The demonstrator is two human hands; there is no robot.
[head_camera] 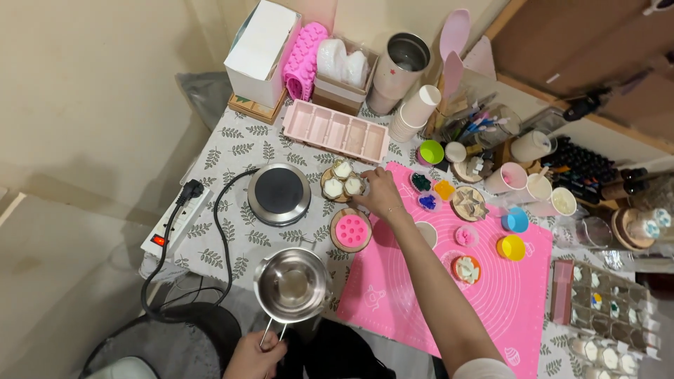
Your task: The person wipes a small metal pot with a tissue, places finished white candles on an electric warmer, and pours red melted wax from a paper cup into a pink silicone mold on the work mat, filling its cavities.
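Left hand (254, 356) sits at the bottom edge of the frame, fingers (270, 349) wrapped round the wire handle (274, 331) of a small steel melting pot (293, 284). Pot sits lower centre on the desk (235, 144) w/ the leaf-print cloth, just left of the pink silicone mat (491, 295). Handle runs from the pot straight down toward the bottom of the frame, so that's its long axis, and the open mouth faces up at the cam. Some pale stuff inside, can't tell if it's liquid or set.

Handling-wise I'd guess thin steel, stiff and light. The wire handle is the obvious grab point, esp. if it's warm. Smooth walls look slippery, and it would tip easily since the handle hangs off one side.

Right hand (379, 194) reaches up to mid frame, fingers (364, 188) narrow, pinched at the edge of the wooden round (342, 184) w/ three little white shapes on it. Can't tell if it's gripping a piece or just touching. Those look small, light and prob brittle, so I'd take them by the sides.

Black hotplate (279, 193) is just left of that round, its cord running to the power strip (174, 223) at the left. Pink flower mould (350, 229) on its own wood disc sits between pot and round.
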